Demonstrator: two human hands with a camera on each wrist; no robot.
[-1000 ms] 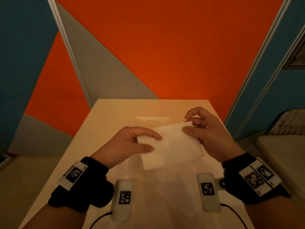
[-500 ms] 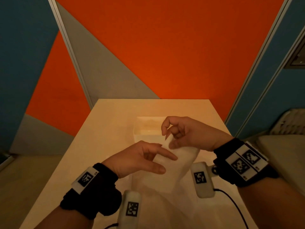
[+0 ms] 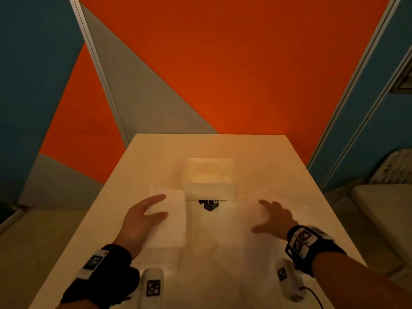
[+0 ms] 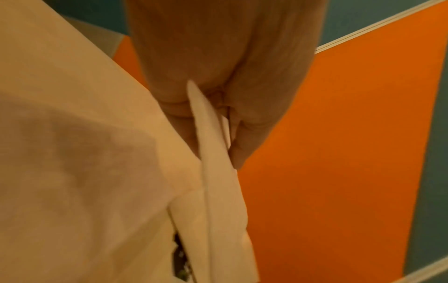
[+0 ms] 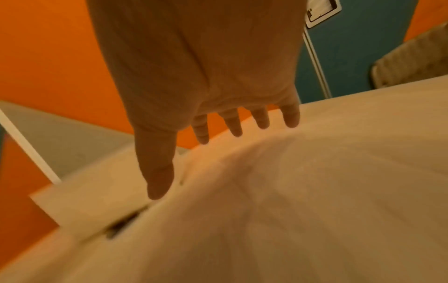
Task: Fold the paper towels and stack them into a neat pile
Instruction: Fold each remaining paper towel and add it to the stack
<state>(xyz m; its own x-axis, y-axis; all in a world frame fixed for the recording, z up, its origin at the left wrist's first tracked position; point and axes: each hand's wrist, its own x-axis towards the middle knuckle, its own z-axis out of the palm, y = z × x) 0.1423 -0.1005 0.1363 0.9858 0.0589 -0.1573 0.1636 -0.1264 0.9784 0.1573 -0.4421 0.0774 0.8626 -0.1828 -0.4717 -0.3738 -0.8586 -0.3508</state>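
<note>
My left hand (image 3: 156, 207) pinches a folded white paper towel (image 3: 171, 221) between thumb and fingers, low over the left part of the table (image 3: 138, 166). The left wrist view shows the folded paper towel (image 4: 218, 172) edge-on in my left hand (image 4: 213, 149). My right hand (image 3: 259, 216) holds nothing and hovers with fingers spread over loose unfolded towels (image 3: 223, 253). In the right wrist view my right hand (image 5: 201, 162) has straight fingers above those loose towels (image 5: 315, 191).
A pale boxy shape (image 3: 209, 179) stands at the table's middle; I cannot tell whether it is a towel pile or a container. A small dark object (image 3: 208, 205) peeks out in front of it. Orange and blue walls rise behind the table.
My right hand has let go of the folded towel and swung out to the right, fingers spread. My left hand has carried the towel left and down toward the table.
</note>
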